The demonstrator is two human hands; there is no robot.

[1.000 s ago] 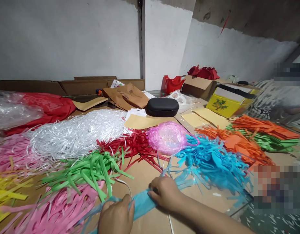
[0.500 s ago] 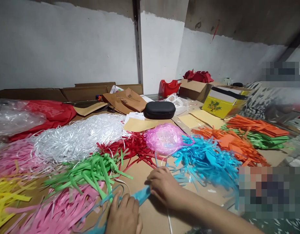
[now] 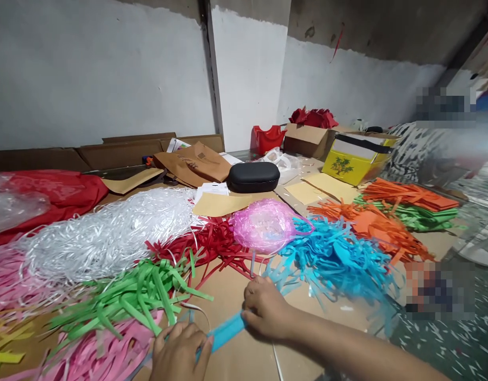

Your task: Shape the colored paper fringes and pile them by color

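A blue strip (image 3: 228, 332), which looks like cloth or crepe paper, stretches between my two hands low in the view. Its right end is pinched in the closed fingers of my right hand (image 3: 265, 309). My left hand (image 3: 180, 352) is closed over the other part, with its thumb along the strip; what lies beneath that palm is hidden. Brown cardboard (image 3: 231, 280) lies under both hands. A thin white cord (image 3: 277, 362) runs below my right hand. Beyond that hand spreads a heap of blue strips (image 3: 334, 254). Green strips (image 3: 148, 291) and pink strips (image 3: 104, 349) lie by my left hand.
A white shredded bundle (image 3: 112, 233), red strips (image 3: 215, 238) and a pink plastic bundle (image 3: 263, 226) lie farther back. Behind them are a black case (image 3: 254, 177) and a yellow box (image 3: 349, 164). Orange strips (image 3: 380, 227) lie right. A person in patterned clothing (image 3: 410, 151) is at the far right.
My left hand has shifted left and down, and more of the blue strip shows between my hands. My right hand keeps its hold. The view has turned slightly.
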